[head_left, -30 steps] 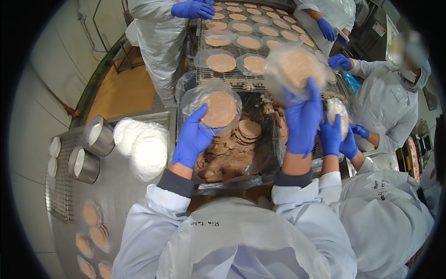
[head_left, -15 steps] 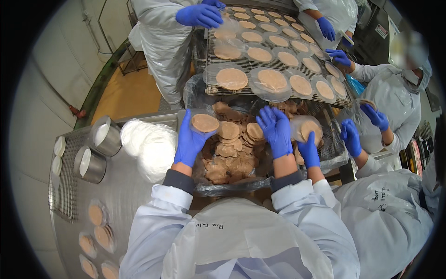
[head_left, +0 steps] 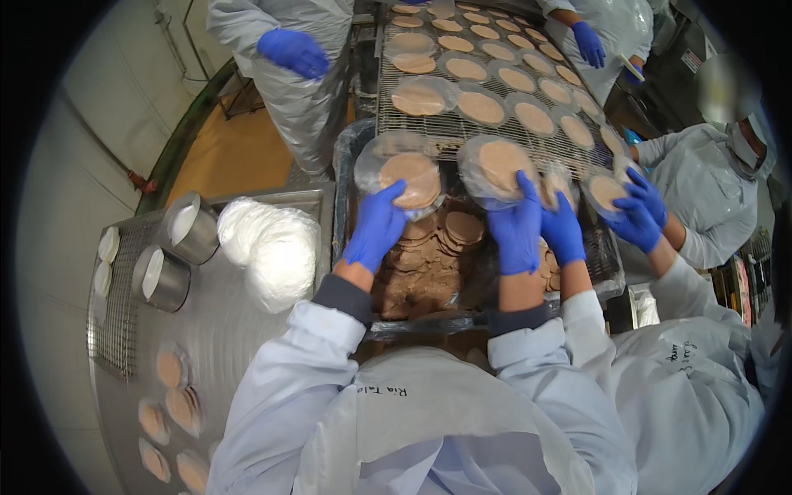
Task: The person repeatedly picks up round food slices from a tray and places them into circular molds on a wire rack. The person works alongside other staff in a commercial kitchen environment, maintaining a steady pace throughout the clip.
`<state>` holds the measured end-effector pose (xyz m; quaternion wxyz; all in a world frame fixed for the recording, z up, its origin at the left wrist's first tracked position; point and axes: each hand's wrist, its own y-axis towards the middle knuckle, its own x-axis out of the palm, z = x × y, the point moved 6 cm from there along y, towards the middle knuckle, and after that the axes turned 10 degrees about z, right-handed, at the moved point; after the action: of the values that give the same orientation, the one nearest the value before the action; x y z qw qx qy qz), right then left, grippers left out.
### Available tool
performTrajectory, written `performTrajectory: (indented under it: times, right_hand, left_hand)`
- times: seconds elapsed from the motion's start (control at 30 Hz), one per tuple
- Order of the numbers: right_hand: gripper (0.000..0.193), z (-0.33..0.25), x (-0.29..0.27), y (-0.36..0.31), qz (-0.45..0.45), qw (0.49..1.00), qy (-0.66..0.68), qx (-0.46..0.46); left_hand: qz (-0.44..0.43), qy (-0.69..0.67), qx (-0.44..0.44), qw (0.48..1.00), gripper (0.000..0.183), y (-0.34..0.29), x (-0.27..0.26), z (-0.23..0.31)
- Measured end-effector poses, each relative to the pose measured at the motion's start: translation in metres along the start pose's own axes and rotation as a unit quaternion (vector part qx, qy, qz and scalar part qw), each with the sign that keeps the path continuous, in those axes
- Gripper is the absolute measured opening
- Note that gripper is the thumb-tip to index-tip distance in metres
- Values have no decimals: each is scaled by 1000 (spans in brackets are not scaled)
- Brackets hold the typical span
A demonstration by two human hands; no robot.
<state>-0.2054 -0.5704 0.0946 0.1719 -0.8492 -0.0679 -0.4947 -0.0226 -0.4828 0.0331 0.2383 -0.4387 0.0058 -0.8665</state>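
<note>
My left hand (head_left: 375,227), in a blue glove, is closed on round pinkish-brown meat patties (head_left: 410,181) at the conveyor's near end, its thumb on top. They look stacked, and clear film spreads beyond their edge. To the right, my right hand (head_left: 516,235), also blue-gloved, grips another film-backed patty (head_left: 500,163) with its thumb on the face and its other fingers hidden. Below both hands, a dark plastic-lined bin (head_left: 342,177) holds loose patties and brown meat scraps (head_left: 419,276). The wire-mesh conveyor (head_left: 450,148) carries rows of patties on film rounds.
Close to my right, a co-worker's hand (head_left: 563,231) holds a patty; more gloved hands (head_left: 639,210) work beyond it. Another person (head_left: 285,107) stands at far left. A steel table (head_left: 239,330) holds metal pots (head_left: 165,280), white film stacks (head_left: 280,264) and several patties (head_left: 183,408).
Both my hands have moved forward to the conveyor's end. My right hand, open and unloaded before, now grips a patty. The far-left person's hand has drawn away from the conveyor.
</note>
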Motion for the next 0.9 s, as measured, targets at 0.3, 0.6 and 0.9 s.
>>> performTrajectory:
  times: [0.3, 0.6, 0.9]
  right_hand:
    - [40, 110, 64, -71, -166, 928, -326, -73]
    - [43, 121, 29, -56, -106, 945, -264, 163]
    - [80, 68, 34, -24, -35, 987, 27, 153]
  left_hand:
    - [-39, -73, 35, 996, 52, -98, 12, 62]
    - [138, -285, 256, 913, 40, -296, -237, 114]
    - [132, -90, 50, 986, 41, -116, -50, 65]
